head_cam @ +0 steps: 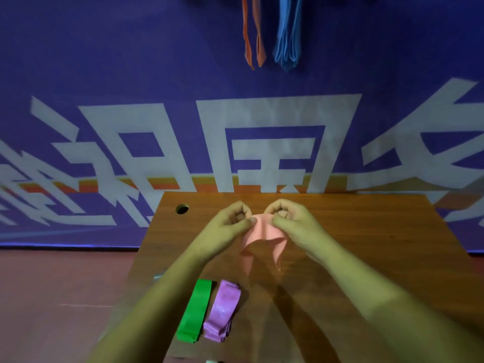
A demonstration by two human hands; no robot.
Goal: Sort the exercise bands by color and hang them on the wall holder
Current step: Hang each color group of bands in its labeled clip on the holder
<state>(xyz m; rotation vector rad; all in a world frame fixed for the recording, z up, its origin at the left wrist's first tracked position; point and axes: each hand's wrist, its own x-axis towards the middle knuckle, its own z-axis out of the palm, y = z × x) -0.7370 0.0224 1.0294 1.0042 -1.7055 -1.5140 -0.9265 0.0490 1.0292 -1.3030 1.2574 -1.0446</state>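
2 orange bands (pixel 246 35) (pixel 259 35), 1 blue bunch (pixel 287 38), 1 pink band (pixel 258 231), 1 green stack (pixel 194 311), 1 purple stack (pixel 222 310)

Orange bands (pixel 260 55), blue bands (pixel 288 35) cropped @ top.

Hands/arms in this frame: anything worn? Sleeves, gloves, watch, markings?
Nothing worn that shows. The left hand and right hand have no gloves, rings or markings. The left forearm and right forearm show no sleeves, watch or bands. The picture is dim and soft, so a thin ring could be missed.
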